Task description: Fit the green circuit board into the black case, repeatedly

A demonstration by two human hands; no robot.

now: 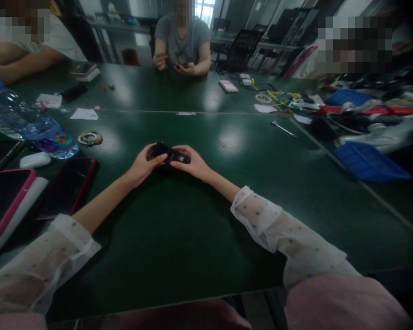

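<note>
Between my two hands is a small black device (168, 153), held just above the dark green table (179, 233). My left hand (147, 164) grips its left end, thumb on top. My right hand (192, 162) has its fingers wrapped round the right end, thumb also on the upper face. A small light patch shows near the right thumb. What exactly the device is I cannot make out, and its underside is hidden. Nearest to my left forearm lies a dark phone with a red edge (67, 188).
At left stand a water bottle (51, 137), a bangle (90, 138), a white case (35, 160) and a pink-cased phone (8, 201). A wrench (284, 129), blue trays (368, 160) and tangled cables (278, 98) lie at right. A person (182, 43) sits opposite; others sit at both sides.
</note>
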